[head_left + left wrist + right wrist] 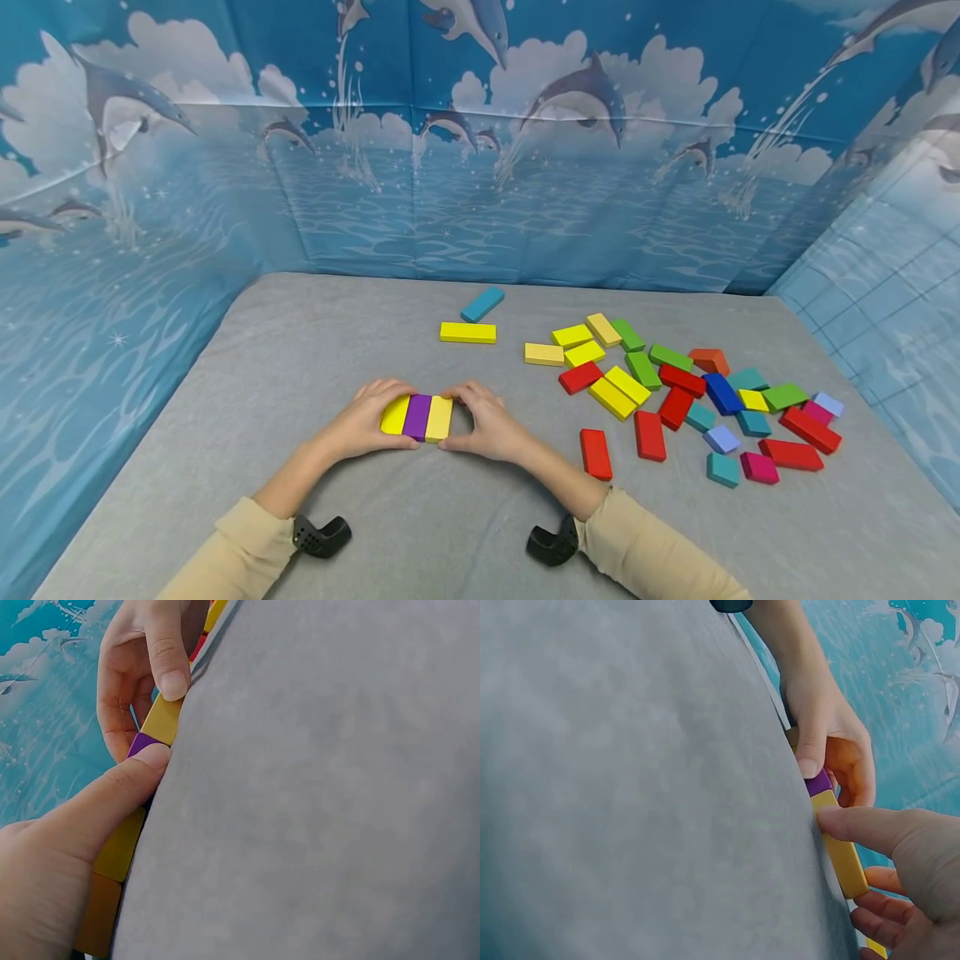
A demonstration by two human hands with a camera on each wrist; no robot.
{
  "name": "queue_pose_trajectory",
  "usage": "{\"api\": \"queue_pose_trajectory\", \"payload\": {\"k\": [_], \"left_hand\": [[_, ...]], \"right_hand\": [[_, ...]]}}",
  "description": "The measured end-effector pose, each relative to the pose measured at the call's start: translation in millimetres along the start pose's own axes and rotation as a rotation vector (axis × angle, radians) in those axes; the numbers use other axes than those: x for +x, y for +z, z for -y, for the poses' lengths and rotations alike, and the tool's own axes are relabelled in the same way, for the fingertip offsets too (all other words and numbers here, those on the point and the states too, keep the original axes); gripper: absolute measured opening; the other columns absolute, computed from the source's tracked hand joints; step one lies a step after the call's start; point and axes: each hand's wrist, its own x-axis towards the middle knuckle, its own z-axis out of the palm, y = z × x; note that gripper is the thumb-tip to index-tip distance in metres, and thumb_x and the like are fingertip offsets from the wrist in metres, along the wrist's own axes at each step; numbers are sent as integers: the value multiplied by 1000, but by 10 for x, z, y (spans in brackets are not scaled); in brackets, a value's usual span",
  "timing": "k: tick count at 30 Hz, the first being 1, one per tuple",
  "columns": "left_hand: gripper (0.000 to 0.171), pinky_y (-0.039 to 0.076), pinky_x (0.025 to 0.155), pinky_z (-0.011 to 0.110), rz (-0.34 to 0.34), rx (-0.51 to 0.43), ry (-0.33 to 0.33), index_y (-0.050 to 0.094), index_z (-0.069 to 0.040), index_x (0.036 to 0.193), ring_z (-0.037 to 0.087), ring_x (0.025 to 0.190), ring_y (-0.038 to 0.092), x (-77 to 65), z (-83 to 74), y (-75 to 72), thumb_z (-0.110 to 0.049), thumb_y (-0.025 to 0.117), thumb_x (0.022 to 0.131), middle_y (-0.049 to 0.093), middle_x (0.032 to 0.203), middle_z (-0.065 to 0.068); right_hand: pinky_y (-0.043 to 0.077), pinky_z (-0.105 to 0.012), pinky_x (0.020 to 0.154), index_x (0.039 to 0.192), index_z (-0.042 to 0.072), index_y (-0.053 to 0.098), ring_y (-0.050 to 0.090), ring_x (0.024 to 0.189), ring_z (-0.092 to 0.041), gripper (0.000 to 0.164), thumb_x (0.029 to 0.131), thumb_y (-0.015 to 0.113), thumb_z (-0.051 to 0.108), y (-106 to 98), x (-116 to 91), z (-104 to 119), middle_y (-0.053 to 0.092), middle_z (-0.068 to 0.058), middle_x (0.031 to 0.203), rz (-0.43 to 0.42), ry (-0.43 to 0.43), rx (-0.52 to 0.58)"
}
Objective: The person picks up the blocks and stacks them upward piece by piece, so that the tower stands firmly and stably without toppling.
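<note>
In the head view, a row of wooden blocks lies side by side between the hands: a yellow block (394,415), a purple block (416,417) and a pale yellow block (439,418). My left hand (365,423) spans the row's left part, thumb on the near side and fingers on the far side, pinching the purple block at its ends. With thumb and fingers, my right hand (491,427) pinches the pale yellow block. The left wrist view also shows an orange-brown block (97,915) beside the yellow one, under the left palm.
A yellow block (468,332) and a blue block (482,305) lie beyond the hands. To the right spreads a loose group of many coloured blocks, with a red block (596,454) closest to the right forearm. A dolphin-print curtain (480,208) hangs behind the grey table (315,325).
</note>
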Motion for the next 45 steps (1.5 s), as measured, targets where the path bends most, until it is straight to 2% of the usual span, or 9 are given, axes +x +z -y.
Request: {"api": "queue_pose_trajectory", "payload": {"k": [5, 9, 13, 17, 23, 27, 34, 38, 45], "left_hand": [[68, 31, 95, 49, 2, 9, -7, 55, -8, 120, 23, 112, 46, -9, -8, -9, -40, 80, 65, 55, 120, 4], [76, 28, 97, 52, -7, -4, -19, 52, -9, 126, 26, 117, 44, -32, -13, -40, -43, 80, 64, 52, 125, 6], [77, 26, 97, 55, -24, -24, -49, 49, -10, 128, 31, 120, 40, -107, 16, -100, -42, 80, 65, 49, 128, 8], [76, 27, 97, 57, -24, -46, -68, 48, -10, 130, 32, 122, 38, -230, 82, -168, -38, 80, 67, 45, 131, 10], [70, 30, 96, 55, -65, -83, -60, 49, -12, 130, 28, 121, 37, -391, 167, -206, -33, 78, 71, 43, 131, 7], [65, 35, 94, 50, -126, -57, -47, 52, -11, 127, 25, 117, 41, -458, 191, -189, -29, 78, 71, 45, 127, 6], [55, 42, 89, 39, -232, 1, 4, 59, -9, 118, 20, 106, 50, -510, 227, -152, -19, 80, 68, 54, 114, 4], [50, 43, 87, 31, -257, 13, 27, 62, -9, 113, 18, 102, 52, -516, 241, -140, -17, 81, 67, 58, 108, 3], [46, 45, 84, 32, -280, 32, 68, 65, -8, 109, 20, 98, 54, -499, 257, -119, -15, 81, 66, 60, 103, 4]], "right_hand": [[35, -42, 87, 124, 8, 51, 46, 109, -21, 60, 74, 76, 29, -30, -3, 7, 51, -7, 116, 31, -3, 4], [38, -44, 92, 127, 5, 47, 46, 110, -24, 62, 76, 74, 27, -198, -2, -59, 48, -11, 122, 64, -8, 80], [40, -47, 91, 129, 1, 45, 45, 111, -32, 59, 80, 71, 19, -506, -18, -256, 47, -16, 126, -11, 11, 138], [38, -52, 93, 132, 0, 44, 42, 115, -37, 57, 83, 68, 17, -835, -50, -512, 45, -20, 128, -92, 69, 130], [37, -52, 93, 130, -2, 45, 44, 112, -38, 53, 85, 65, 16, -1114, -75, -890, 47, -23, 127, -110, 90, 46], [39, -50, 92, 128, -3, 49, 48, 107, -35, 50, 84, 66, 15, -1167, -94, -1048, 51, -22, 122, -93, 88, -1], [38, -48, 95, 123, -1, 55, 49, 109, -31, 46, 83, 68, 16, -1142, -115, -1136, 54, -18, 122, -88, 130, -70], [39, -48, 93, 118, 1, 59, 50, 106, -30, 39, 82, 69, 14, -1108, -110, -1176, 55, -17, 117, -120, 142, -96], [32, -51, 87, 109, 2, 62, 52, 98, -29, 31, 82, 69, 14, -1092, -78, -1132, 57, -14, 107, -136, 129, -137]]}}
